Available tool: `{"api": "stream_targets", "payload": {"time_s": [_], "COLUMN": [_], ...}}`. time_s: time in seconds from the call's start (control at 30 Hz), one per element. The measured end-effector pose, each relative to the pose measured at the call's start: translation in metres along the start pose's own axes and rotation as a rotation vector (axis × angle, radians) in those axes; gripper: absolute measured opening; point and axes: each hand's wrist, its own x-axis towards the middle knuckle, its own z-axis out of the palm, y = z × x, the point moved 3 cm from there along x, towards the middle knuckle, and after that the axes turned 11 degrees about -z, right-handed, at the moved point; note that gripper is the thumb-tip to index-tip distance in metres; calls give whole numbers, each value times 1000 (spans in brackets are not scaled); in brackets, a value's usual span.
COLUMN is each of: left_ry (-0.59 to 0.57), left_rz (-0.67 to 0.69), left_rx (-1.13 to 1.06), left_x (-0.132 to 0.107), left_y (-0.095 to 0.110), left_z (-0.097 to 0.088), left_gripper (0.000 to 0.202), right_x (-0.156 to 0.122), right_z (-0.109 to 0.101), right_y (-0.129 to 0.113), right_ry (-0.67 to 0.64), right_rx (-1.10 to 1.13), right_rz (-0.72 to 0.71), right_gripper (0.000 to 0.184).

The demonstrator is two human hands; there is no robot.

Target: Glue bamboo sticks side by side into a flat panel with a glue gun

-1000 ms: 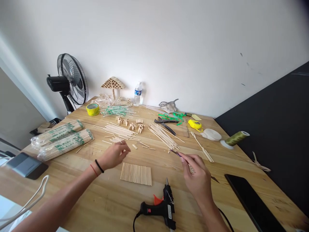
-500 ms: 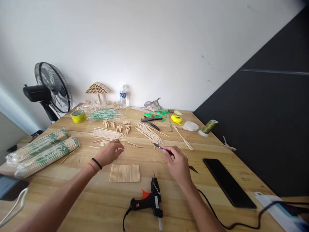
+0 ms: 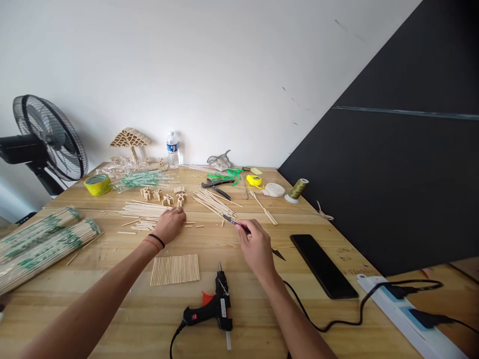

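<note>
Slow and steady.
Don't bump the glue gun or the stick panel beside it. Got the right hand pinched on a purple tool, apart from the left hand (can't tell if holding anything) by the loose sticks; go light.

The table is smooth, shiny wood. The near stick mat is bumpy, dull wood. The glue gun looks plastic, its tip metal. The far bottle is clear, shiny plastic.
</note>
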Motion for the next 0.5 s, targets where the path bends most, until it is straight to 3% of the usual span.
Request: {"api": "stream_targets", "payload": {"time_s": [0.33,0.5], "left_ry": [39,52], "left_rz": [-5,43], "left_rx": [46,12], "left_x": [-5,-3], "left_y": [-3,8], "left_z": [1,0], "left_gripper": [34,33], "right_x": [1,-1], "right_z": [0,2], "right_y": [-1,0], "right_ry": [-2,-7], "right_rx": [-17,-31], "right_rz": [39,42], "right_gripper": [17,17]}}
